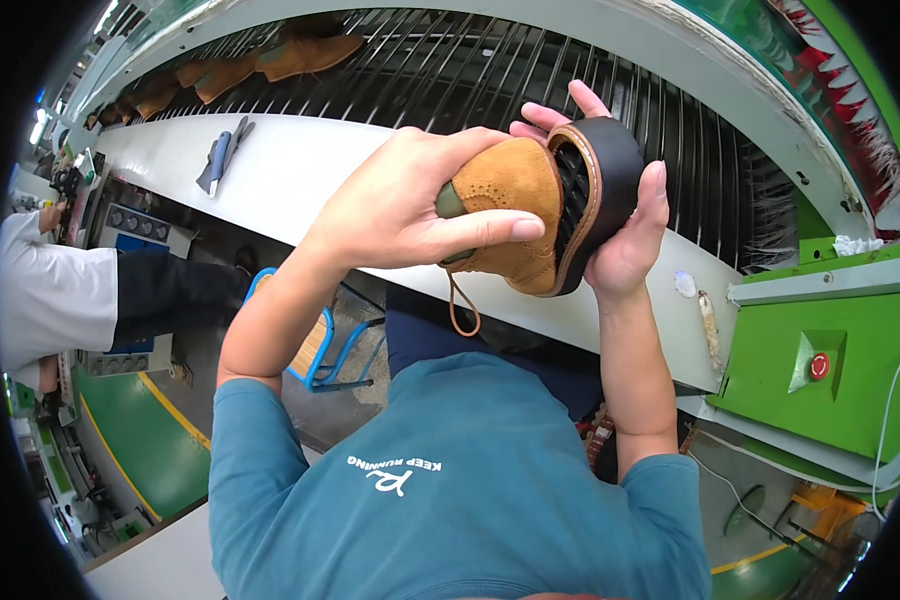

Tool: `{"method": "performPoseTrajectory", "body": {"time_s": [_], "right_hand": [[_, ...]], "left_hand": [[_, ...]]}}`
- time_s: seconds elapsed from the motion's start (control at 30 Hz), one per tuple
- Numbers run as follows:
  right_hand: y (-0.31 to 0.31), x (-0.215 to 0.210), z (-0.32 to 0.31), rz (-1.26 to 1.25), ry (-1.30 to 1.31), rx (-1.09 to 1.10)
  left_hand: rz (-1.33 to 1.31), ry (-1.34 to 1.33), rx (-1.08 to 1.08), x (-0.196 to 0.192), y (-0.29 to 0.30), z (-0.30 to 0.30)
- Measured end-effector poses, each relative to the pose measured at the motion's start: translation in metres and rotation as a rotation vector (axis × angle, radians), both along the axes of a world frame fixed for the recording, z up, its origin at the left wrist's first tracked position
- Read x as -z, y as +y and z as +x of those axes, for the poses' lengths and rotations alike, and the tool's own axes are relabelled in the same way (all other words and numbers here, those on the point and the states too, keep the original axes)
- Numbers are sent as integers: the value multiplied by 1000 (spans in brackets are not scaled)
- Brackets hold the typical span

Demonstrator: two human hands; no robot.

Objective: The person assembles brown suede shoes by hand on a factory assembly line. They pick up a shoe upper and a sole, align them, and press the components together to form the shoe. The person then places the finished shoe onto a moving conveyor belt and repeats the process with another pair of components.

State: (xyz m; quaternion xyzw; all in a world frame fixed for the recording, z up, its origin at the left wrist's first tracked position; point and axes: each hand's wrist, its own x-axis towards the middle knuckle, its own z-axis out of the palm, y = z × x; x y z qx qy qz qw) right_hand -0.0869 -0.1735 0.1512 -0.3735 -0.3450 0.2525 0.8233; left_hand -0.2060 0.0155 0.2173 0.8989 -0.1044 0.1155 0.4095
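Note:
In front of my chest I hold a tan suede shoe upper [515, 190] with punched holes, a green lining and a dangling brown lace. A thick black shoe sole [618, 165] with a stitched brown rim lies against its underside. Along one side a gap shows the sole's dark ribbed inside. My left hand [410, 200] grips the upper, its thumb along the side and its other fingers mostly hidden. Cupped around the sole's outer face is my right hand [630, 235], thumb raised and fingertips showing past the far edge.
A conveyor of metal rollers [450, 60] runs behind the white ledge [280, 165], carrying several tan shoes [305, 57] at far left. A blue-handled tool [218, 165] lies on the ledge. Right stands a green machine panel with a red button [819, 366]. A person [60, 290] is at left, near a blue-framed stool [320, 350].

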Motion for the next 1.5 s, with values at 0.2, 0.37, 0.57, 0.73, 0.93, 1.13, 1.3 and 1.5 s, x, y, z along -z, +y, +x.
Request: {"method": "performPoseTrajectory", "body": {"time_s": [0.2, 0.37, 0.57, 0.73, 0.93, 1.13, 1.3, 1.5], "right_hand": [[-3, -7, -1, -101, -60, 58], [-14, -4, -5, -121, -179, 65], [-21, -1, -9, -47, -55, 79], [-24, 0, -8, -45, -70, 107], [-25, -1, -8, -61, -88, 122], [-25, 0, -7, -62, -72, 136], [-25, -2, -7, -71, -82, 139], [-25, -1, -6, -81, -77, 153]], "left_hand": [[243, 98, 71, -18, -1, 4], [378, -48, 133, -16, -8, -3], [424, -58, 134, -19, -18, -6], [444, -67, 132, -21, -20, -5], [465, -87, 136, -23, -23, -3], [487, -83, 137, -23, -23, -2], [498, -80, 133, -24, -24, -2], [528, -88, 134, -24, -23, 0]]}}
